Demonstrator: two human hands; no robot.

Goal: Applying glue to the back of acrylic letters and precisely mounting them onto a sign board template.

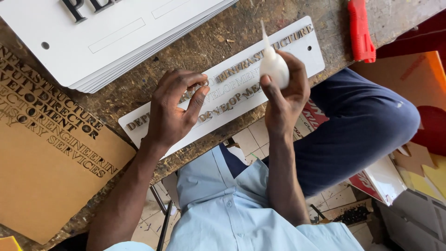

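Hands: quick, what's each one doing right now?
Left hand: fingers pinched on a small cut-out letter on the long white sign plate.
Right hand: closed around a small white squeeze bottle.

Light-blue button shirt w/ short sleeves, prob. navy trousers; bare forearms, no rings visible.

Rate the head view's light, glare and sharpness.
Head view: soft, even daylight, faint shadows under the left hand; no harsh glare on the white sign strip; right hand and white squeeze bottle reasonably sharp; floor clutter at the edges softer.
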